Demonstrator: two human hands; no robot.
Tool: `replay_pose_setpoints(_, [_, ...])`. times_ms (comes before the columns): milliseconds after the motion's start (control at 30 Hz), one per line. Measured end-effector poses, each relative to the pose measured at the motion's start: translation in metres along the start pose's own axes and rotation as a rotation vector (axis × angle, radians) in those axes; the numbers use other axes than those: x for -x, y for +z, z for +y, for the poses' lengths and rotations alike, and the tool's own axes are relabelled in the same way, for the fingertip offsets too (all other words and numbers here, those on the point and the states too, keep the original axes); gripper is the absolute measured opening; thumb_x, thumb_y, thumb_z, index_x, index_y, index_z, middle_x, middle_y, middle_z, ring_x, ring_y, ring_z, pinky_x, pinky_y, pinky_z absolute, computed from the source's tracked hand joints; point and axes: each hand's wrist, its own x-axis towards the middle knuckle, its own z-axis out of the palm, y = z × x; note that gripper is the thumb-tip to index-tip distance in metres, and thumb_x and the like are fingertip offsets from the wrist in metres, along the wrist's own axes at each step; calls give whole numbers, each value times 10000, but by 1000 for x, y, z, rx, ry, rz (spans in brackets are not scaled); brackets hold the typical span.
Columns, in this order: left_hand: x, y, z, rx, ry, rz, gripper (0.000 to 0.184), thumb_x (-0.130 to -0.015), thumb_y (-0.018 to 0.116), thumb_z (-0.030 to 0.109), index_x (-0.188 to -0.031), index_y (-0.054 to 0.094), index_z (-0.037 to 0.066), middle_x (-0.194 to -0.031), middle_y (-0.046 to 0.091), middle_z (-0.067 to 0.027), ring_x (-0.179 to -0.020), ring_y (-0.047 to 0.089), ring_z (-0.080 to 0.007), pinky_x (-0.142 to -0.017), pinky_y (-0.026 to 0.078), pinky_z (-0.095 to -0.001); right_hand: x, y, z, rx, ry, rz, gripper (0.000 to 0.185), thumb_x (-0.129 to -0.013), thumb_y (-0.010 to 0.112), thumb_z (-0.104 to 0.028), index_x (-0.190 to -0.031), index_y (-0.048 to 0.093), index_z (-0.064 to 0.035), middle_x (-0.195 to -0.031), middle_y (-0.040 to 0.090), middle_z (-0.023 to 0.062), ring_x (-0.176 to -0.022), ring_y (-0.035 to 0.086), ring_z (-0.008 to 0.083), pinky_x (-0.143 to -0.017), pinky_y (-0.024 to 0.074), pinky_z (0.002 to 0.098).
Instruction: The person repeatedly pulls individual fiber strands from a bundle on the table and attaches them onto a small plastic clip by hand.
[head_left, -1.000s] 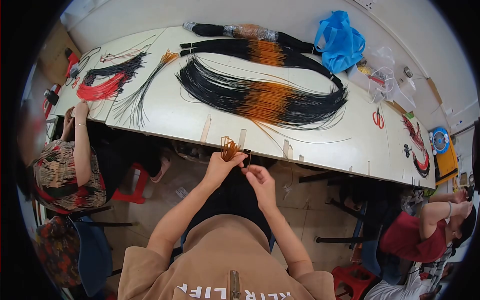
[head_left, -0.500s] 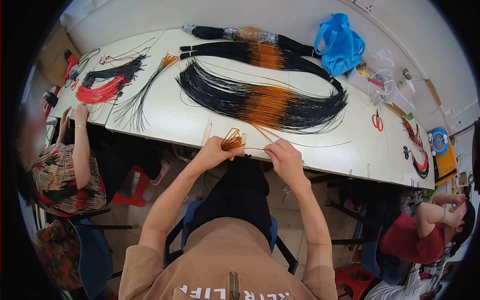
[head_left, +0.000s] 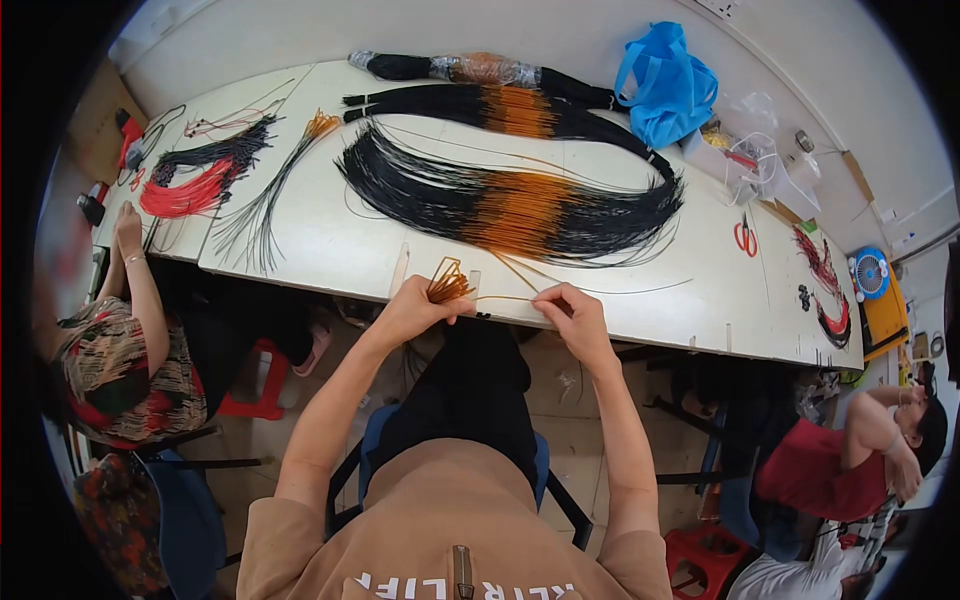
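Near the table's front edge, my left hand (head_left: 412,312) is closed on a bunch of looped orange wires (head_left: 449,282). One orange wire (head_left: 506,297) runs from that bunch across to my right hand (head_left: 575,318), whose thumb and fingertips pinch its other end. Just behind my hands, a broad fan of black wires (head_left: 410,188) with an orange middle section (head_left: 520,215) lies on the white table (head_left: 330,245). A few loose wires trail from it toward my right hand.
Bundled black wires (head_left: 430,100) lie at the back beside a blue bag (head_left: 665,85). Red-handled scissors (head_left: 745,238) are at the right. Red and black wires (head_left: 190,188) lie at the left. People sit on both sides; wooden pegs line the front edge.
My right hand has moved right and up, away from my left, and the orange wire now stretches between them. My left hand has shifted slightly left. The camera view has shifted a little.
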Motion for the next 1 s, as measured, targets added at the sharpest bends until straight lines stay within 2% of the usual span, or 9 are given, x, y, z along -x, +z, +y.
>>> replay_pose_setpoints(300, [3,2,7,-17,-36,3,203,-837,755,184,-800,738,-16,-585,610,-21,-514,467,-70,-533,391,-193,1,-1,4,-11,-3,-2,51,-871,626,8,-872,669,-19,-752,626,0,-632,461,62,-584,370,183])
replay_pose_setpoints(500, [1,-1,6,-41,-42,0,209,-832,759,186,-786,735,-16,-576,603,-17,-504,457,-74,-535,398,-200,0,3,-5,-20,-16,23,41,-855,637,6,-881,666,-8,-785,636,7,-628,490,92,-583,392,208])
replay_pose_setpoints(633, [-1,-1,7,-124,26,-18,242,-828,757,180,-752,696,-41,-590,602,-50,-507,469,-107,-539,411,-238,-5,31,-31,220,-434,217,50,-833,646,6,-878,667,0,-830,639,28,-653,531,137,-592,418,247])
replay_pose_setpoints(667, [-1,0,7,-126,26,-19,242,-828,757,180,-752,696,-41,-590,602,-50,-507,469,-107,-539,411,-238,-5,34,-30,219,-433,218,50,-833,646,6,-878,667,0,-830,639,28,-653,531,137,-592,418,247])
replay_pose_setpoints(800, [-2,0,9,-418,148,67,242,-808,750,136,-728,630,-58,-627,603,-95,-528,497,-173,-559,429,-287,-8,46,-15,256,-265,-37,66,-818,649,10,-878,674,2,-861,630,53,-691,558,179,-613,435,276])
replay_pose_setpoints(1000, [0,-1,-3,-515,266,14,207,-793,738,55,-741,561,-40,-670,603,-89,-589,472,-166,-606,424,-300,0,49,-10,244,-320,-19,76,-825,639,16,-881,684,-7,-850,611,60,-690,548,179,-620,432,277])
